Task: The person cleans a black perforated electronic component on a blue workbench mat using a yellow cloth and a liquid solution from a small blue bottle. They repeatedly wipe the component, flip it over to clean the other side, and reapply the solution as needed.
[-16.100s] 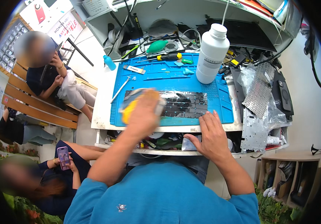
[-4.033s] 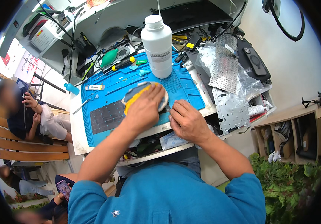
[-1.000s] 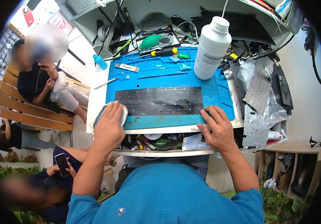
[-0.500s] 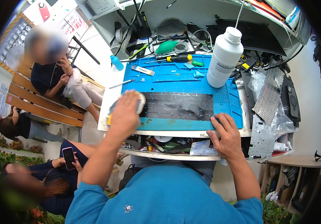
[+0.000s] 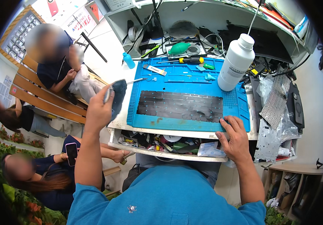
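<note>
My left hand (image 5: 101,107) is closed on a dark blue pad with a pale back (image 5: 119,98), raised off the left edge of the blue work mat (image 5: 161,123). The pad's dark, soft-looking face is turned to the right. Flat on the mat lies a thin black keyboard sheet (image 5: 180,106), marked with rows of lines and small blue spots, with shiny smears toward its right end. My right hand (image 5: 234,137) rests at the mat's front edge, fingers stretched out, its fingertips at the sheet's lower right corner.
A large white bottle (image 5: 236,63) stands on the mat's right side. Behind the sheet lie a yellow-black screwdriver (image 5: 191,60) and a green air blower (image 5: 179,48). Below the tabletop, an open drawer (image 5: 169,153) is full of tools. People sit at the left, one holding a phone (image 5: 71,153).
My left hand has lifted the pad off the mat's left side and tilted it up, away to the left. My right hand stays by the sheet's corner. The whole view has shifted slightly.
</note>
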Available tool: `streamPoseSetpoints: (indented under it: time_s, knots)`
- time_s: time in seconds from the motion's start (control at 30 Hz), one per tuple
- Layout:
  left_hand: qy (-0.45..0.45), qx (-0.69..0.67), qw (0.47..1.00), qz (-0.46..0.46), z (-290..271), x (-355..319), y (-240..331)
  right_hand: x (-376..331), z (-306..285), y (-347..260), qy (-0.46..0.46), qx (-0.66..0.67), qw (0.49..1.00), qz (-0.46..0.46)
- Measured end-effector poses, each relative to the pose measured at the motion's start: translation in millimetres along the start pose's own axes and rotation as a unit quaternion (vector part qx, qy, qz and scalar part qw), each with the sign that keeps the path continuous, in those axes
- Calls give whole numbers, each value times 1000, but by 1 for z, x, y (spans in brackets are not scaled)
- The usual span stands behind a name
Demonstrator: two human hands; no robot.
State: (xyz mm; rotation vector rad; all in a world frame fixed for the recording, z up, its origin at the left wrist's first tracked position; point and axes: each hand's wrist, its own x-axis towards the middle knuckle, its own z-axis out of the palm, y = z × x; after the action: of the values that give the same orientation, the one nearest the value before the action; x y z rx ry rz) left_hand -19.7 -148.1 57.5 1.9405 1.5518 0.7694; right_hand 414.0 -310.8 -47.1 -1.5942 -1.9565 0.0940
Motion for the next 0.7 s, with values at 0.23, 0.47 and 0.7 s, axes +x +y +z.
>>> streamPoseSetpoints:
  time_s: [0.23,0.47,0.7]
  knots:
    - [-50,-177,983,4,37,20,-40,4,1,-3,2,-6,1000,9]
    - [-30,209,956,203,79,2,-32,-3,6,-5,8,-6,1000,28]
    - [-70,207,967,132,83,-1,-41,-3,6,-5,1,7,999,43]
